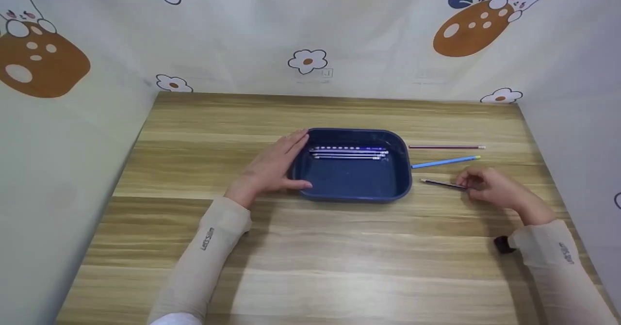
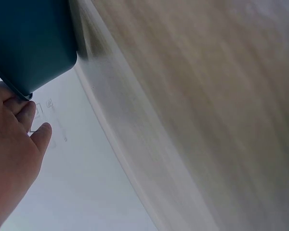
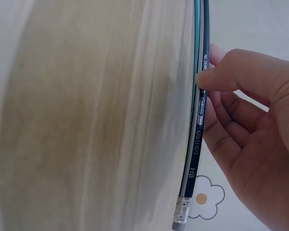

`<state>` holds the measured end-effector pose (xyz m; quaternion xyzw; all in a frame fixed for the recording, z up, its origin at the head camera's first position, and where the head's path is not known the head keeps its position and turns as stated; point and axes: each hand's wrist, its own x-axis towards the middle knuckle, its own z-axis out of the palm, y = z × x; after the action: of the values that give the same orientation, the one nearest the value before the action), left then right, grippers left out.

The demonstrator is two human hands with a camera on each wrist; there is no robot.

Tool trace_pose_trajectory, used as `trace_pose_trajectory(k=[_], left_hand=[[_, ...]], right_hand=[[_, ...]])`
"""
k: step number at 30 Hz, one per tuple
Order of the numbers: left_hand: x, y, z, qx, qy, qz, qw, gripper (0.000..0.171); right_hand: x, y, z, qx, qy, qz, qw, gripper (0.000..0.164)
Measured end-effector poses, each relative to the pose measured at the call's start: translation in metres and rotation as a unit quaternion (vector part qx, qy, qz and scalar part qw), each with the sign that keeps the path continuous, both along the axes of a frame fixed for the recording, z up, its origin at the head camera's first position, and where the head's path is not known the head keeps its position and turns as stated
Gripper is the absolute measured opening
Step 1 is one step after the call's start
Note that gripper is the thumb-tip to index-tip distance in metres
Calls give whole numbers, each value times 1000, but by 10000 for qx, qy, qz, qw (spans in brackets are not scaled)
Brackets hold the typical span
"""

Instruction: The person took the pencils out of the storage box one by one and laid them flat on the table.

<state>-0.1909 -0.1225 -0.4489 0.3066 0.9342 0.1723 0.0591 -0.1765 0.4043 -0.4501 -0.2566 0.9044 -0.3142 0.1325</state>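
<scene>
A person's L hand (image 1: 271, 167) steadies the L end of a dark-blue tray (image 1: 347, 182) on a wood-grain worktop (image 1: 339, 252), fingers extended along the rim, thumb spread well apart from them at the near L corner. R hand (image 1: 497, 189), off the tray's R side, has fingers clamped on a black pencil (image 1: 439, 184), thumb and fingertips meeting on its shaft. R wrist view shows the pencil's "HB" mark, silver ferrule & grey eraser; whether it touches the worktop, can't tell. Pencil lies nearest the person of three R of the tray, apart from its rim. Next up, a blue pencil (image 1: 445, 162) w/ yellowish R end, its L end right at the tray's edge, contact unclear; beyond it, a dark-red pencil (image 1: 446, 147), roughly level w/ the tray's far half. Inside the tray, a row of pencils (image 1: 347, 155) lies side by side toward the far wall, farthest one purple w/ white spots. Behind, a pale backdrop (image 1: 233, 39) printed w/ flowers, rabbits & orange shapes; both sleeves (image 1: 191, 271) beige w/ dark lettering.
</scene>
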Motion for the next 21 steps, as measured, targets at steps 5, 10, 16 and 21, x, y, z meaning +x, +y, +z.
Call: trace_pose_trajectory(k=[5,10,16,21], left_hand=[[0,0,-1,6,41,-3,10000,116],[1,0,-1,43,87,-65,9999,116],[0,-1,-1,32,67,-45,10000,116],[0,0,-3,0,61,-37,10000,116]], right_hand=[[-7,1,-1,232,-94,-23,9997,26],[-11,1,-3,434,-155,-85,9989,26],[-19,-1,-2,334,-88,76,9994,28],[-25,-2,-2,300,21,112,9995,30]])
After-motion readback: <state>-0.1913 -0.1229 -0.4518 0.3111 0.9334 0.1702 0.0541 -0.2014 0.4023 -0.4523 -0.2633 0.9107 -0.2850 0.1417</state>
